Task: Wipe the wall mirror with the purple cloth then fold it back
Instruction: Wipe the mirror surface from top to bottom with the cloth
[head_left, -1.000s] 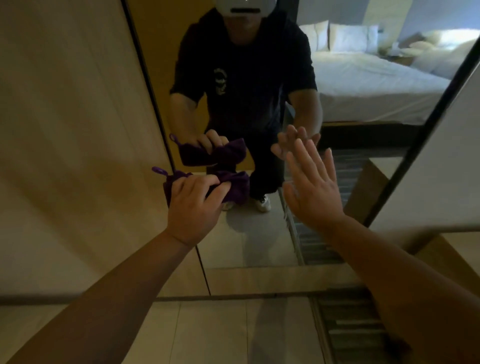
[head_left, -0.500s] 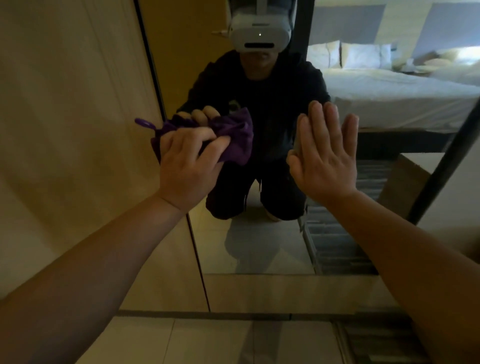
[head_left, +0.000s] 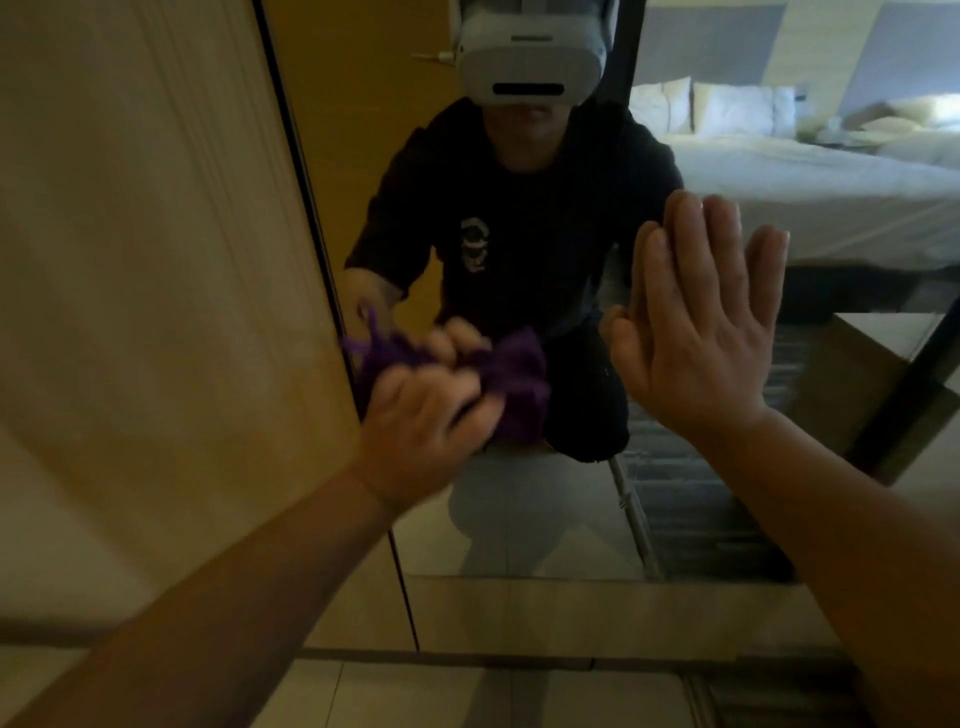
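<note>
Since the earlier frame the left hand (head_left: 421, 421), clutching the bunched purple cloth (head_left: 511, 382), has swept lower down the wall mirror (head_left: 519, 530); the flat, open right hand (head_left: 696, 312) risks smudging the glass.

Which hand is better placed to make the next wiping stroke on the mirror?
Left. The left hand already has its grip on the bunched cloth against the mirror, near its left edge. The right hand is open and flat at the glass, holding nothing, probably bracing.
</note>
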